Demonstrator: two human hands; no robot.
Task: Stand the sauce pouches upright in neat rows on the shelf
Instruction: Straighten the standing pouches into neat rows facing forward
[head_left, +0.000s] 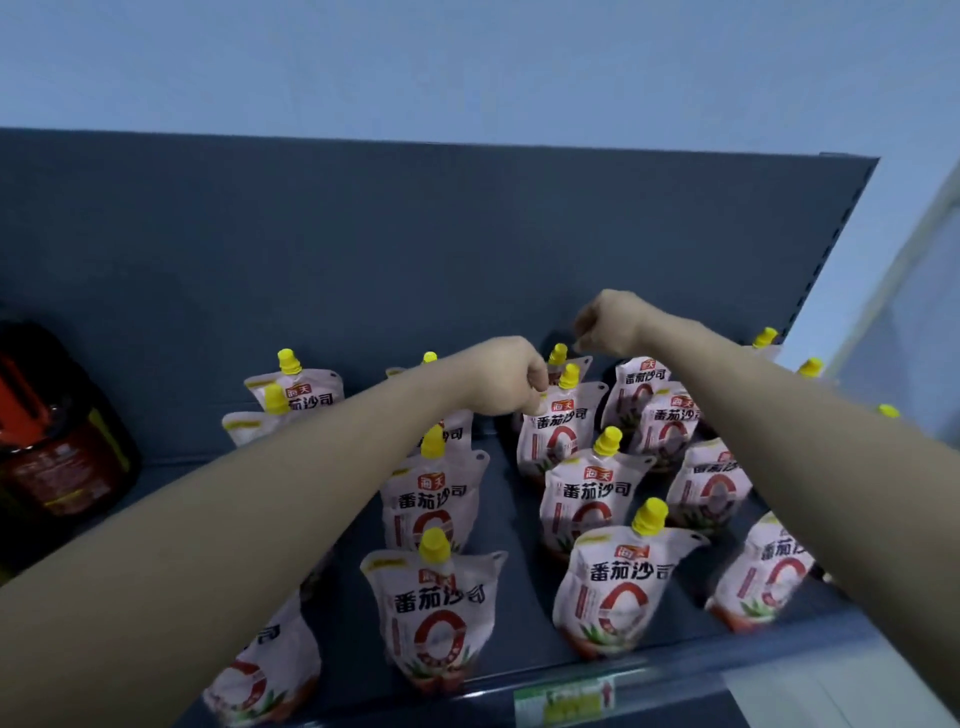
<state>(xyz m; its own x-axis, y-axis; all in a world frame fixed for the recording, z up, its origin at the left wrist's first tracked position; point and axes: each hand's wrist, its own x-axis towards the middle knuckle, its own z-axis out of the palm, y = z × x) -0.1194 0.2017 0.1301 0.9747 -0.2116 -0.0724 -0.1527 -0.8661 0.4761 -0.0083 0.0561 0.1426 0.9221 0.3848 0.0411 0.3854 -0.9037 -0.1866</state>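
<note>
Several white sauce pouches with yellow caps stand in rows on the dark blue shelf (511, 519). My left hand (506, 376) reaches to the back and pinches the top left corner of an upright pouch (558, 431) in the middle row. My right hand (605, 322) hovers further back with its fingers curled together, just above the rearmost pouch (563, 361) behind it, and nothing shows between the fingers. At the front stand a pouch (439, 618) and another pouch (618, 587). My forearms hide parts of the left and right rows.
A dark bottle with a red label (57, 426) stands at the shelf's left. The shelf's back panel (363, 234) rises behind the rows, and its right end (831, 244) borders a pale wall. A green price tag (563, 701) sits on the front rail.
</note>
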